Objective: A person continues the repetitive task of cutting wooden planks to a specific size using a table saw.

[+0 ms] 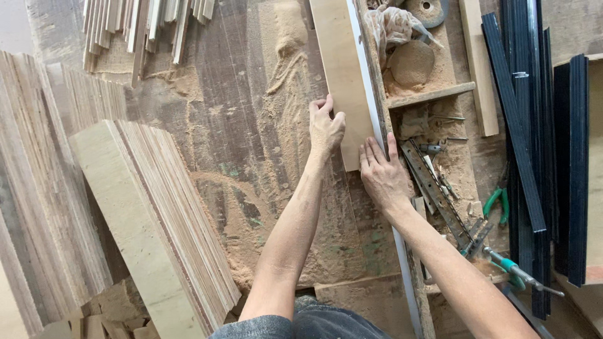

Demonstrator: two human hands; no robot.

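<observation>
— What is there in the way of packages, labels or signs around the pale plywood board [342,75]?

— Only a crumpled clear plastic bag [394,25], just right of the board's upper half, beyond the white guide rail [370,100]. It lies in a sawdust-filled tray [440,69] beside a round tan disc [411,63] and a grey grinding wheel [426,9]. No label or sign can be made out.

— And where does the board lie?

— Flat on the sawdust-covered workbench [239,125], its long right edge touching the white rail, running from the top of the view down toward the person.

— How do the hands meet it?

— The left hand [326,129] grips the board's lower left edge, fingers curled over the top face, thumb at the side. The right hand [382,176] lies open and flat, fingers together, pressing at the board's lower right corner and across the rail; it grasps nothing.

— What else lies around the board?

— Left of it, well apart, stacks of cut wooden strips [157,213] lean on edge, and thin slats [144,25] lie above them. Right of it, past the tray, are a metal hinge strip [436,188], green-handled pliers [499,204], a green-handled screwdriver [521,273] and a bundle of dark blue bars [527,138].
</observation>
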